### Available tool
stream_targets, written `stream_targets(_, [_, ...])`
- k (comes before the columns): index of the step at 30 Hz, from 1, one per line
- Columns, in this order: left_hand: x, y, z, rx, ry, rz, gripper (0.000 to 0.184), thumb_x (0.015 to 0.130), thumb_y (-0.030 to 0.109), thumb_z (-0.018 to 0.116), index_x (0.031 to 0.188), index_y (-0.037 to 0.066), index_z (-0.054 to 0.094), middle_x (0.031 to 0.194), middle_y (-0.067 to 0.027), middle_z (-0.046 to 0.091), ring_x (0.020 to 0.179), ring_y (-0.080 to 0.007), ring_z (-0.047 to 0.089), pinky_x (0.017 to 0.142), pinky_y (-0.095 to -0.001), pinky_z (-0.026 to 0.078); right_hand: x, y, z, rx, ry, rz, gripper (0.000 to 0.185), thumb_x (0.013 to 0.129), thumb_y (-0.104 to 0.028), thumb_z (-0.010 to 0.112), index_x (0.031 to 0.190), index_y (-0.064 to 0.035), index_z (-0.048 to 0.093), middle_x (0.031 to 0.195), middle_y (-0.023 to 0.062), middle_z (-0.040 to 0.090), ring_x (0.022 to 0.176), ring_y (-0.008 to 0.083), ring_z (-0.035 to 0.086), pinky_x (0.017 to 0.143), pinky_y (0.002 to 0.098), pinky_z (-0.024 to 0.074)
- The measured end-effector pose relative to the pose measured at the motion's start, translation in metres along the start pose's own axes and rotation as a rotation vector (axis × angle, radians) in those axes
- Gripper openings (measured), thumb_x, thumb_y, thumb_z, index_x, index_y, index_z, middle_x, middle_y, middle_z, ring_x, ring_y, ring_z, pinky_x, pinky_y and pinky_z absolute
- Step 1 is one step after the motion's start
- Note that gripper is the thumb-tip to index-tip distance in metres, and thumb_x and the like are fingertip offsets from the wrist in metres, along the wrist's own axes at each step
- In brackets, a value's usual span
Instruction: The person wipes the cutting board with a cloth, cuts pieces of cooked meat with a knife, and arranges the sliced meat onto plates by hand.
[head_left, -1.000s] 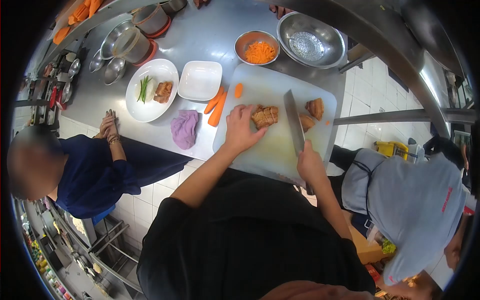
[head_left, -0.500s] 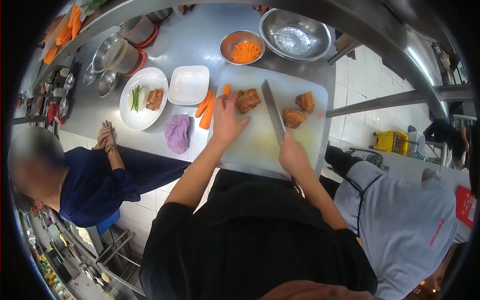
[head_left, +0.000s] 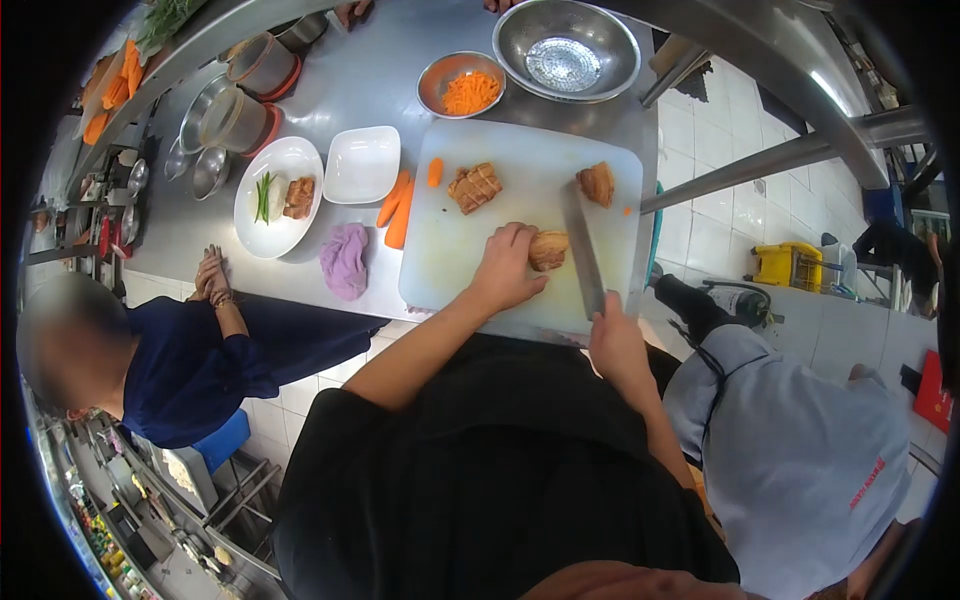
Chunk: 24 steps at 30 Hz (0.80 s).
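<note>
On the white cutting board (head_left: 450, 275), my left hand (head_left: 508, 270) grips a browned piece of pork belly (head_left: 549, 251), fingers over its left side. A long-bladed kitchen knife (head_left: 584, 255) is in my right hand (head_left: 619, 348), closed around the handle. Its blade lies just right of the held piece, with a small gap between them. Another pork piece (head_left: 596, 185) sits by the blade's tip. A larger scored pork piece (head_left: 475, 188) rests farther left, beside a carrot stub (head_left: 435, 172).
Left of the board are carrots (head_left: 399, 215), a purple cloth (head_left: 344, 262), a square white dish (head_left: 362, 165) and a plate (head_left: 255, 225) with food. Beyond it stand a bowl of shredded carrot (head_left: 471, 92) and a steel colander (head_left: 607, 80). People stand on both sides.
My left hand has left the scored pork and moved right and nearer, onto another piece. That piece has shifted left of the knife. The knife has moved slightly right and toward me.
</note>
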<state>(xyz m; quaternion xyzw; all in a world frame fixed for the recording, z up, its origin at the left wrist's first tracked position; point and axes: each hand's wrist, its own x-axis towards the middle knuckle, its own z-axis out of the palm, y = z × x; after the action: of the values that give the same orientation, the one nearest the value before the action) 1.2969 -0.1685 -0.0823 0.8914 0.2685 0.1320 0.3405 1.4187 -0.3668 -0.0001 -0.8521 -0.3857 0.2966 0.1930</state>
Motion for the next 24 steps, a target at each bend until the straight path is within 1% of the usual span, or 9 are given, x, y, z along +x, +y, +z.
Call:
stream_targets(3, [-0.001,0.000,-0.005,-0.079,0.001,-0.022,0.068,0.069,0.017,0.082,0.128,-0.002,0.055,0.123,-0.0213,0.055,0.120,-0.0404,0.053,0.106,-0.0461,0.046,0.017,-0.024,0.008,-0.066,-0.041,-0.031,0.029,0.096,-0.007,0.047,0.125,-0.0013,0.044,0.083,0.0345,0.067,0.081,0.0559,0.066,0.078,0.0655,0.0493])
stream_targets(5, [0.010,0.002,-0.007,-0.038,-0.102,-0.037,0.067,0.068,0.018,0.083,0.125,-0.003,0.054,0.123,-0.0226,0.054,0.117,-0.0413,0.054,0.105,-0.0460,0.048,0.028,-0.035,0.007,-0.145,-0.086,-0.021,0.027,0.095,-0.006,0.047,0.122,-0.0017,0.044,0.084,0.0347,0.067,0.082,0.0558,0.066,0.079,0.0656,0.0492])
stream_targets(6, [0.013,0.003,-0.009,-0.040,-0.096,-0.037,0.067,0.068,0.018,0.083,0.125,-0.003,0.054,0.123,-0.0226,0.054,0.117,-0.0413,0.054,0.105,-0.0460,0.048,0.031,-0.036,0.009,-0.149,-0.085,-0.024,0.027,0.095,-0.006,0.047,0.122,-0.0017,0.044,0.084,0.0347,0.067,0.082,0.0558,0.066,0.079,0.0656,0.0492])
stream_targets(9, [0.017,0.003,-0.011,0.003,-0.166,-0.024,0.065,0.068,0.018,0.082,0.123,-0.003,0.054,0.121,-0.0228,0.055,0.117,-0.0410,0.055,0.104,-0.0458,0.049,0.028,-0.041,0.011,-0.187,-0.090,-0.027,0.035,0.096,-0.007,0.051,0.129,-0.0002,0.042,0.083,0.0341,0.066,0.082,0.0554,0.066,0.075,0.0652,0.0485])
stream_targets(11, [0.018,0.000,-0.010,0.002,-0.155,-0.010,0.062,0.069,0.017,0.079,0.122,-0.002,0.055,0.121,-0.0224,0.056,0.117,-0.0414,0.055,0.102,-0.0470,0.050,0.017,-0.052,-0.002,-0.222,-0.154,0.003,0.031,0.091,-0.005,0.055,0.120,-0.0002,0.044,0.088,0.0361,0.067,0.088,0.0554,0.066,0.081,0.0634,0.0496])
stream_targets(14, [0.021,-0.006,-0.007,-0.015,-0.181,-0.002,0.061,0.069,0.018,0.079,0.121,-0.003,0.056,0.118,-0.0220,0.057,0.116,-0.0412,0.056,0.101,-0.0466,0.051,-0.013,-0.036,-0.006,-0.209,-0.153,-0.036,0.033,0.089,-0.004,0.057,0.120,0.0006,0.044,0.089,0.0373,0.067,0.090,0.0562,0.066,0.082,0.0628,0.0497])
stream_targets(18, [0.023,-0.007,-0.010,-0.025,-0.202,0.014,0.059,0.070,0.018,0.079,0.120,-0.003,0.056,0.117,-0.0218,0.058,0.115,-0.0409,0.057,0.100,-0.0460,0.051,0.038,-0.027,0.041,-0.095,-0.055,-0.067,0.033,0.090,-0.003,0.055,0.121,0.0011,0.045,0.089,0.0381,0.066,0.089,0.0571,0.065,0.082,0.0633,0.0495])
stream_targets(20, [0.020,-0.008,-0.017,-0.069,-0.197,0.021,0.058,0.071,0.019,0.080,0.119,-0.003,0.056,0.117,-0.0224,0.057,0.114,-0.0409,0.057,0.099,-0.0463,0.051,0.070,-0.027,0.052,-0.144,-0.033,-0.008,0.036,0.091,-0.005,0.059,0.122,0.0010,0.043,0.090,0.0373,0.067,0.088,0.0564,0.066,0.081,0.0633,0.0498])
stream_targets(24, [0.010,-0.013,-0.022,-0.130,-0.087,0.015,0.057,0.072,0.020,0.080,0.118,-0.002,0.056,0.115,-0.0226,0.057,0.114,-0.0408,0.057,0.098,-0.0472,0.050,0.042,-0.062,0.009,-0.171,-0.083,0.018,0.040,0.091,-0.013,0.066,0.120,0.0010,0.042,0.090,0.0361,0.067,0.088,0.0554,0.067,0.081,0.0623,0.0507])
